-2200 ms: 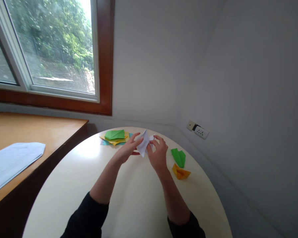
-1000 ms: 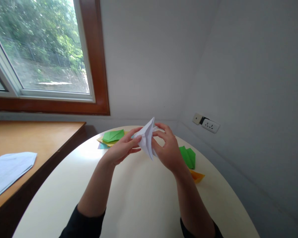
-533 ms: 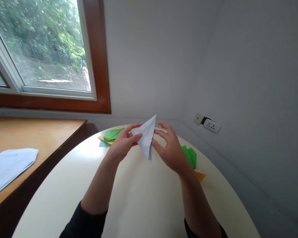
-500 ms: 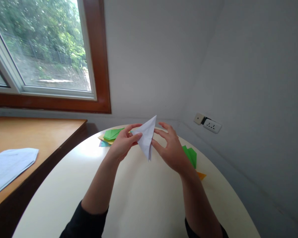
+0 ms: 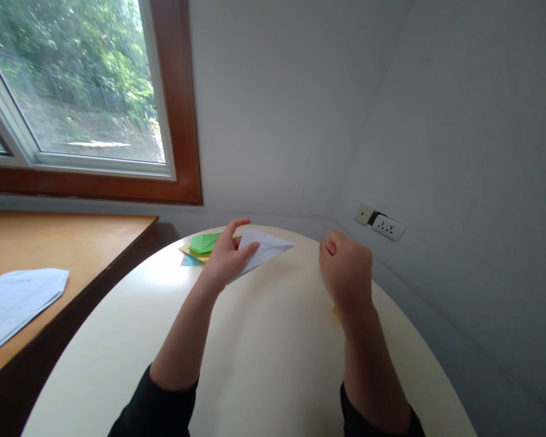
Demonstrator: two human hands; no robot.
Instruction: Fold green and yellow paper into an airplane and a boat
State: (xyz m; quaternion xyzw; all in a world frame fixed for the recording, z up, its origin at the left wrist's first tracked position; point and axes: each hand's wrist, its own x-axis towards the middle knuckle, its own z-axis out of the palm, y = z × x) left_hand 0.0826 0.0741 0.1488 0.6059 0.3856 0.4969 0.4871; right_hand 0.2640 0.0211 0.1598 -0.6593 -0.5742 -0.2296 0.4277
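My left hand (image 5: 225, 258) pinches a folded white paper (image 5: 262, 250), a pointed shape held just above the round cream table (image 5: 255, 364) with its tip aimed to the right. To the right of it my right hand (image 5: 346, 276) hovers as a loose fist with nothing in it, apart from the paper. This hand hides the folded pieces lying behind it; only a sliver of orange paper (image 5: 335, 312) shows at its wrist.
A stack of coloured sheets (image 5: 198, 249) with a folded green piece (image 5: 203, 242) on top lies at the table's far edge. A wooden desk (image 5: 50, 243) with white printed paper (image 5: 13, 300) stands left, under a window. A wall socket (image 5: 388, 227) sits on the right wall.
My right hand has let go of the white paper and drawn away to the right, closing into a fist. My left hand has lowered the paper and turned it flatter.
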